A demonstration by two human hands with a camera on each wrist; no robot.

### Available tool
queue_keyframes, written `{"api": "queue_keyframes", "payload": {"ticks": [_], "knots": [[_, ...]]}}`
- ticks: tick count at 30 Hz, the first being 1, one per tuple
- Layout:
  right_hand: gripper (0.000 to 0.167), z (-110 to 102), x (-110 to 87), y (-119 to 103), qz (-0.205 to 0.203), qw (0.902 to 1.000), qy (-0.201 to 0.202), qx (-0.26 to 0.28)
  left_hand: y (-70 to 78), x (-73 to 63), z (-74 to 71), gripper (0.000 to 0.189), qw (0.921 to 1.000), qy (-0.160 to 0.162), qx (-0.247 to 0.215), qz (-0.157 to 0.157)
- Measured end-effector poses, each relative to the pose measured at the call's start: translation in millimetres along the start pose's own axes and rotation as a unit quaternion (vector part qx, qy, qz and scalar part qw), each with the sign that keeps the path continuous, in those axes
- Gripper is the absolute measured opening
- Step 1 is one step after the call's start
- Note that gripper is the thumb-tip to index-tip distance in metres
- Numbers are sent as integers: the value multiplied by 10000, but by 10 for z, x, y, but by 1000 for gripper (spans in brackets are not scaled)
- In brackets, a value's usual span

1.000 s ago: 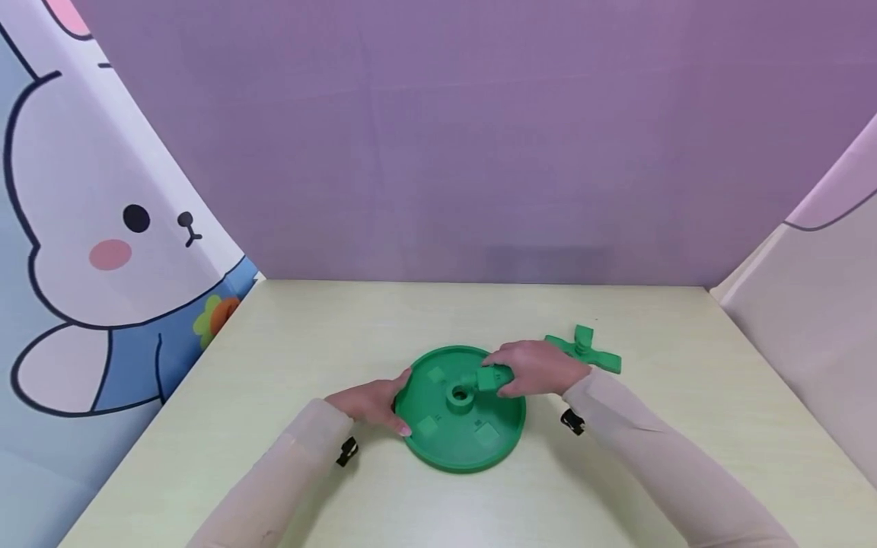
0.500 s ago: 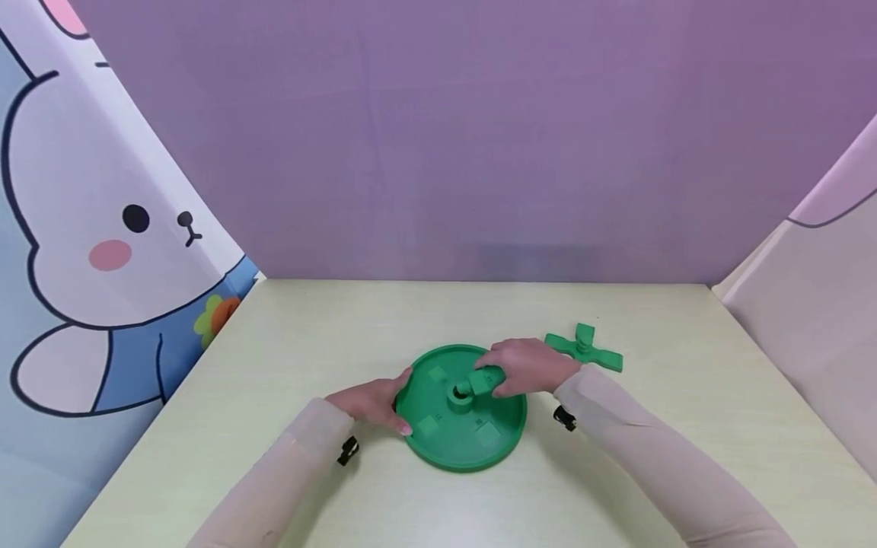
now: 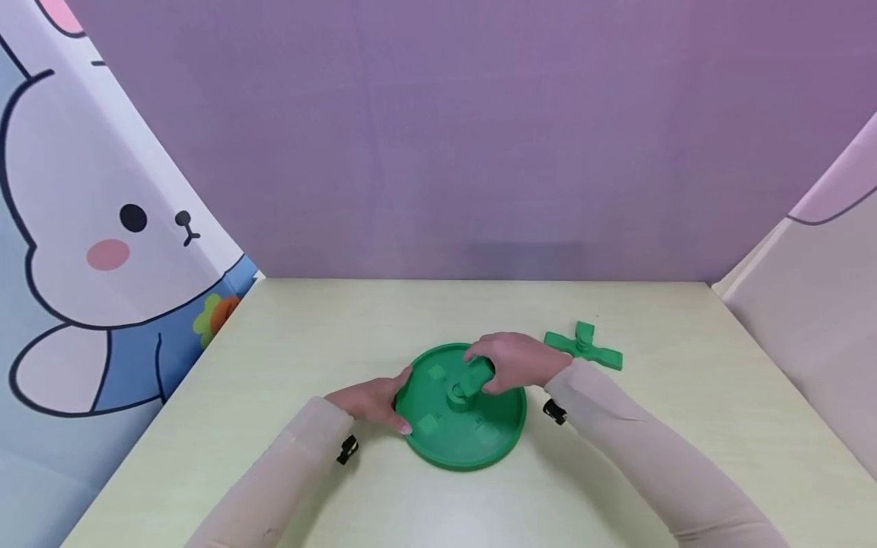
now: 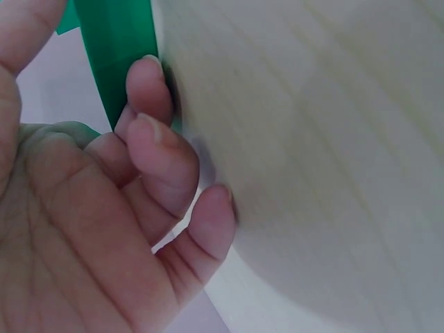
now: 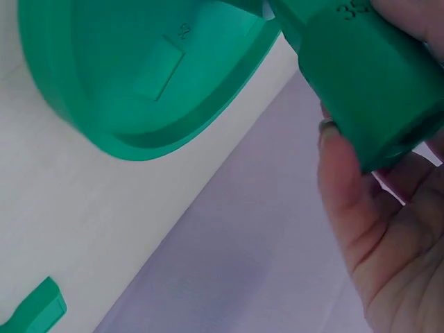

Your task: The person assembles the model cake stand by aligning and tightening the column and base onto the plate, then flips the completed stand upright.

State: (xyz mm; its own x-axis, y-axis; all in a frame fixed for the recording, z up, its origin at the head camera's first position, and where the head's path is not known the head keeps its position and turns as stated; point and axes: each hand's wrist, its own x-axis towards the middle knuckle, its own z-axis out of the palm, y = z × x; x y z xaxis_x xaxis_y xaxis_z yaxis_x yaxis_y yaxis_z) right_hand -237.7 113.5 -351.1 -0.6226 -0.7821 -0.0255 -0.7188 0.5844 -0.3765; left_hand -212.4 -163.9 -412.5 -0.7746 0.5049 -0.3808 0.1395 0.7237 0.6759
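Note:
A round green plastic base [image 3: 473,450] with a raised rim lies on the table, a short hollow collar at its centre. At its left edge my left hand [image 3: 373,401] grips the rim, thumb and fingers spread around it; curled fingers [image 4: 163,166] show in the left wrist view. My right hand [image 3: 517,358] holds a short green post [image 3: 476,374] above the base. The post tilts, its narrow end at the collar; whether it is inside I cannot tell. In the right wrist view, the post [image 5: 368,76] shows a hollow wide end and embossed digits.
A green cross-shaped piece [image 3: 582,346] lies on the pale table [image 3: 329,327] behind my right forearm. A purple cloth wall [image 3: 438,152] rises at the table's back edge, with printed cloth [image 3: 89,304] at the left.
My right hand has moved left with the post, bringing its narrow end over to the collar and tipping it more upright. The left hand and the base have stayed put.

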Motion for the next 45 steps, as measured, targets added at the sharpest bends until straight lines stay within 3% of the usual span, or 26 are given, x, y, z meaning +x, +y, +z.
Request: {"api": "queue_keyframes", "payload": {"ticks": [8, 16, 25, 40, 45], "knots": [[39, 17, 36, -4, 166, 9954, 21, 941, -1, 3, 21, 114, 9999, 30, 40, -122], [44, 69, 81, -3, 132, 9853, 336, 1670, 7, -17, -7, 113, 9997, 2, 262, 16], [46, 113, 139, -14, -162, 9866, 596, 1512, 1, -15, -7, 113, 9998, 47, 197, -46], [48, 110, 159, -52, -113, 9927, 556, 1062, 12, -17, -9, 113, 9997, -26, 161, 166], [49, 88, 167, 13, -98, 9884, 244, 1496, 10, -15, -13, 113, 9997, -81, 169, 167]]}}
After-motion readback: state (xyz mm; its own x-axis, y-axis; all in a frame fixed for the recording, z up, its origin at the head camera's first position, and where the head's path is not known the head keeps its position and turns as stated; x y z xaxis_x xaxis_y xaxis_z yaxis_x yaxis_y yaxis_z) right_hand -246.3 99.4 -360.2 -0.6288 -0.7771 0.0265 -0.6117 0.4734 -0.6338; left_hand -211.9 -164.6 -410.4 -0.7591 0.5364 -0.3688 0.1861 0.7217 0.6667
